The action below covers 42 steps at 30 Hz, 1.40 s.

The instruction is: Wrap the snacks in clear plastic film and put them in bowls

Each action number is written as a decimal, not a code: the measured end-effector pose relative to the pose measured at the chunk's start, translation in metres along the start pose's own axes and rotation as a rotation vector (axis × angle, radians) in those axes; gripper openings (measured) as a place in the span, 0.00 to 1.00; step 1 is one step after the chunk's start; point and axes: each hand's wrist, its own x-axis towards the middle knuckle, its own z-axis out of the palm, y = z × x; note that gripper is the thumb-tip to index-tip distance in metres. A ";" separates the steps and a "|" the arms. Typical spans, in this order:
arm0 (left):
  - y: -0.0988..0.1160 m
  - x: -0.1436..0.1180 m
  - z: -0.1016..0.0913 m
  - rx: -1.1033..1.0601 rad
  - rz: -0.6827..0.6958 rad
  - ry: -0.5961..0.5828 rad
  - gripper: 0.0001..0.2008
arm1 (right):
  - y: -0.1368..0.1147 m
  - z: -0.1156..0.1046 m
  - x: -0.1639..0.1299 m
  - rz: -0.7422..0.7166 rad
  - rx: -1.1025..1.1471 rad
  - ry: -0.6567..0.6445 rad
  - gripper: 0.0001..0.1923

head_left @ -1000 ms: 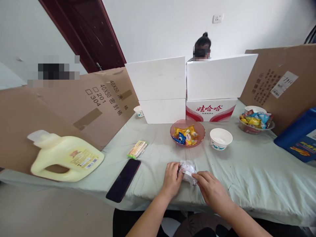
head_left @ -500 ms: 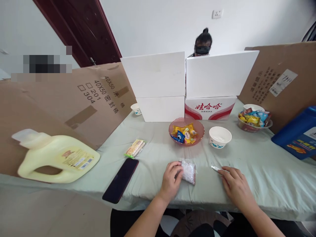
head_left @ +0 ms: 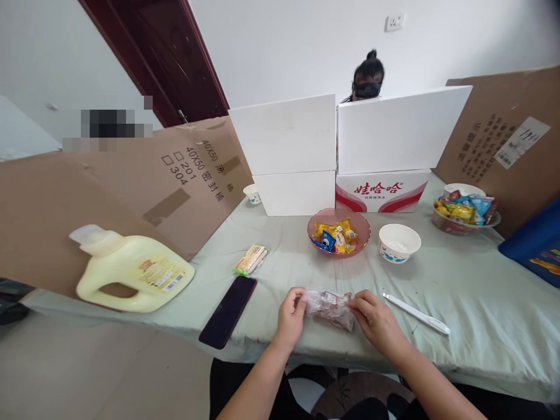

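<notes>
A small clear plastic packet [head_left: 331,310] with reddish-brown contents lies at the table's front edge; what is inside I cannot make out. My left hand [head_left: 292,318] pinches its left end, fingers closed. At its right end the fingers of my right hand [head_left: 377,322] are closed on the crinkled plastic. A slim white utility knife [head_left: 416,314] rests on the cloth, just right of my right hand and apart from it. Behind the packet stands a pink glass bowl [head_left: 315,238] with yellow and blue wrapped snacks, and a white paper bowl [head_left: 399,244] is beside it.
A black phone [head_left: 228,312] and a snack packet [head_left: 251,260] lie to the left, near a pale yellow jug [head_left: 135,271]. White box panels [head_left: 301,192] stand across the back, with a blindfolded person [head_left: 368,76] behind. At right are a snack-filled bowl [head_left: 466,213] and a blue bottle [head_left: 536,245].
My right hand has let go of the utility knife, leaving it on the cloth, and has moved left to grip the packet's right end. The view has turned slightly left.
</notes>
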 end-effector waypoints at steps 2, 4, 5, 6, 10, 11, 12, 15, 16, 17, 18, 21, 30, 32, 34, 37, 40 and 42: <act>-0.007 0.001 -0.019 -0.042 -0.063 0.067 0.13 | 0.012 -0.013 -0.013 0.016 -0.010 0.027 0.14; -0.009 0.001 -0.036 -0.055 -0.045 0.217 0.11 | 0.023 -0.025 -0.026 0.040 -0.046 0.066 0.15; -0.008 0.001 -0.043 -0.039 -0.002 0.319 0.10 | 0.026 -0.029 -0.032 0.048 -0.068 0.099 0.15; -0.004 0.000 -0.048 -0.005 0.065 0.418 0.09 | 0.028 -0.032 -0.036 0.051 -0.089 0.140 0.15; 0.027 -0.010 -0.045 0.265 0.530 0.367 0.08 | 0.013 -0.036 -0.039 0.016 -0.086 0.296 0.12; 0.036 -0.011 -0.039 0.354 0.653 0.224 0.11 | 0.006 -0.034 -0.035 -0.001 -0.073 0.291 0.11; 0.044 -0.011 -0.031 0.453 0.741 0.077 0.14 | 0.001 -0.031 -0.030 -0.014 -0.074 0.267 0.11; 0.056 -0.003 -0.008 0.759 0.770 -0.165 0.22 | -0.008 -0.018 -0.015 -0.005 -0.195 0.180 0.13; 0.056 0.001 -0.004 0.834 0.728 -0.176 0.23 | -0.008 -0.016 -0.011 0.000 -0.246 0.166 0.12; 0.057 0.003 -0.002 0.881 0.686 -0.178 0.23 | -0.009 -0.015 -0.009 -0.003 -0.283 0.160 0.09; 0.057 0.005 -0.003 0.902 0.656 -0.191 0.21 | -0.010 -0.015 -0.009 -0.024 -0.299 0.152 0.07; 0.067 -0.005 -0.022 0.900 0.574 -0.312 0.15 | -0.027 -0.027 -0.019 -0.157 -0.241 0.035 0.08; 0.120 -0.043 -0.028 0.718 0.359 -0.763 0.10 | -0.074 -0.016 -0.046 -0.263 -0.151 -0.510 0.07; 0.111 -0.038 -0.014 0.726 0.429 -0.759 0.12 | -0.067 -0.007 -0.046 -0.216 -0.170 -0.490 0.05; 0.095 -0.030 -0.003 0.769 0.481 -0.703 0.18 | -0.061 -0.004 -0.046 -0.157 -0.195 -0.481 0.04; 0.074 -0.016 0.006 0.823 0.508 -0.626 0.28 | -0.057 -0.006 -0.046 -0.109 -0.219 -0.495 0.06; 0.062 0.001 0.014 0.810 0.504 -0.598 0.30 | -0.059 -0.010 -0.046 -0.073 -0.176 -0.505 0.07; 0.060 0.014 0.020 0.769 0.494 -0.601 0.25 | -0.056 -0.011 -0.045 -0.036 -0.104 -0.499 0.08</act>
